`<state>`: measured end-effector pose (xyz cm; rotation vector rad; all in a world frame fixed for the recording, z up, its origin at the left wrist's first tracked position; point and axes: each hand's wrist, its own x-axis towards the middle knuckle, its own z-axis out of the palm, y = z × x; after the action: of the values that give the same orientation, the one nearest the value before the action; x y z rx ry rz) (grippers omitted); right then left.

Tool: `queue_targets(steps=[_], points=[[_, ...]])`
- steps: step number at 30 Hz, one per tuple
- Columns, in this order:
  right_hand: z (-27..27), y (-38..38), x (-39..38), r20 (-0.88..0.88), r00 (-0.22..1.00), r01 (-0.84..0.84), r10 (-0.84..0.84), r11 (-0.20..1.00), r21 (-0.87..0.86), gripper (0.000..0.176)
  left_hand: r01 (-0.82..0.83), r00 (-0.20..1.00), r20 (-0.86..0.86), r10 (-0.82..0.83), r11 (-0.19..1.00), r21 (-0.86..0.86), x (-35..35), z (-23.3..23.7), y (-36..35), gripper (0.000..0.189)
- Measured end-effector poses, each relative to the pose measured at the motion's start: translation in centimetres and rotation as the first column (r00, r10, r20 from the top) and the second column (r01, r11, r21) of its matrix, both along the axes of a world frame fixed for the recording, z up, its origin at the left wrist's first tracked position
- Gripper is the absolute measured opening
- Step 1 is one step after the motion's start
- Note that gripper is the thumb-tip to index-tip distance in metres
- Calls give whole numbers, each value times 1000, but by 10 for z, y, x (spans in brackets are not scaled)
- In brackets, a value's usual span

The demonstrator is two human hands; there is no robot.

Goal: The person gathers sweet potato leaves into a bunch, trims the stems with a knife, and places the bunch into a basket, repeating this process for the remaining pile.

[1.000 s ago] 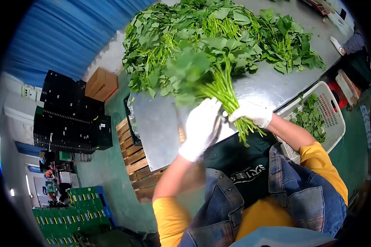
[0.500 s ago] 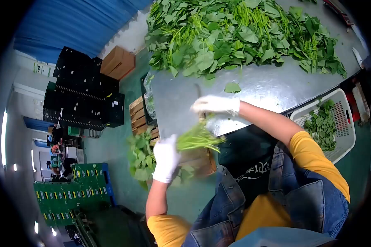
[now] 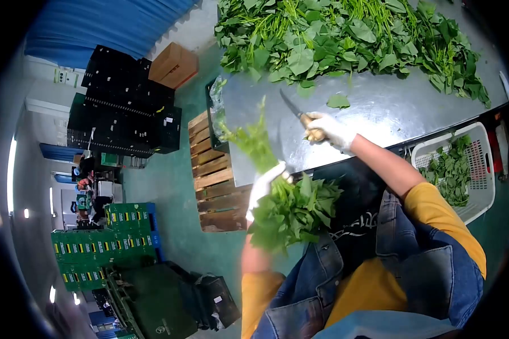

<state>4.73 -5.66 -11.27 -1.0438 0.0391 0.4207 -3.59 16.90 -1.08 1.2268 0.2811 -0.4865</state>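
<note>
I had the left hand [image 3: 264, 186] closed around a bunch of greens [image 3: 294, 212] off the desk [image 3: 396, 113] edge, leaves below the hand, stems above it. The right hand [image 3: 329, 130] gripped a knife [image 3: 293, 106] over the desk. Right of it a white basket [image 3: 479, 175] held loose leaves [image 3: 449, 169]; beyond it lay a single leaf [image 3: 338, 101], then the big pile of greens [image 3: 345, 39].

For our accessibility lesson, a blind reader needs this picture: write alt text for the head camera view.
A gloved left hand holds a bunch of greens, stems up, beside a metal table, while the gloved right hand holds a knife over it. More loose greens are piled on the table's far side, and a white basket alongside holds leaves too.
</note>
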Motion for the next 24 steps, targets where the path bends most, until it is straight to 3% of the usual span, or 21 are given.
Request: queue_targets(steps=[2, 3, 4, 5, 6, 8, 9, 10, 11, 12, 13, 14, 16, 18, 19, 20, 22, 23, 24], points=[[8, -55, -22, -40, 999, -16, 32, 943, 332, 54, 112, 991, -60, -117, 990, -83, 11, -11, -23, 12], [18, -77, -42, -23, 996, 85, -81, 961, 262, 52, 238, 944, 180, -278, 948, 213, 15, -25, -35, 14], [25, -97, -63, 2, 980, 194, -199, 962, 194, 50, 263, 803, 356, -478, 821, 507, 19, -31, -52, 17], [17, -120, -80, 30, 977, 194, -211, 940, 280, 46, 238, 956, -122, -267, 949, -208, 20, 5, -74, 24], [27, -135, -101, 17, 949, 303, -315, 926, 227, 34, 267, 946, -127, -300, 937, -226, 25, -2, -91, 24], [70, -152, -142, -9, 820, 564, -572, 811, -158, 21, 447, 886, 160, -435, 893, -48, 31, -32, -130, 21], [70, -160, -154, 67, 728, 682, -682, 711, -172, 18, 509, 813, 298, -499, 859, 52, 33, -47, -151, 19], [76, -180, -173, 107, 745, 646, -659, 670, -366, 18, 549, 713, 424, -558, 821, 157, 33, -59, -173, 18], [84, -188, -190, 183, 720, 667, -670, 594, -449, 17, 566, 589, 534, -606, 781, 263, 30, -66, -195, 16], [89, -195, -208, 260, 695, 685, -671, 506, -524, 16, 598, 565, 539, -624, 760, 252, 22, -57, -220, 16], [87, -202, -224, 406, 624, 766, -668, 420, -488, 17, 619, 742, 289, -604, 784, 48, 13, -48, -245, 15], [95, -210, -242, 447, 649, 709, -616, 275, -650, 20, 569, 817, -17, -576, 811, -136, 4, -41, -268, 14], [95, -213, -262, 462, 635, 740, -619, 315, -594, 22, 661, 745, 25, -666, 734, -157, 6, -73, -302, 15], [92, -219, -281, 546, 640, 749, -540, 283, -599, 23, 729, 684, 36, -728, 685, -4, -10, -72, -335, 12], [92, -217, -287, 525, 667, 712, -529, 244, -658, 23, 742, 594, 94, -799, 589, 319, -14, -72, -347, 15], [93, -218, -293, 501, 692, 671, -520, 208, -712, 24, 758, 573, 89, -815, 568, 320, -21, -75, -357, 15], [68, -224, -303, 555, 695, 651, -457, 73, -755, 24, 435, 297, 342, -892, 445, 783, -31, -94, -373, 27], [67, -223, -305, 566, 685, 642, -458, 13, -766, 23, 340, 61, 521, -851, 508, 791, -22, -150, -386, 33], [66, -223, -307, 575, 678, 630, -458, -42, -776, 23, 351, 46, 516, -855, 498, 793, -31, -138, -389, 33]])
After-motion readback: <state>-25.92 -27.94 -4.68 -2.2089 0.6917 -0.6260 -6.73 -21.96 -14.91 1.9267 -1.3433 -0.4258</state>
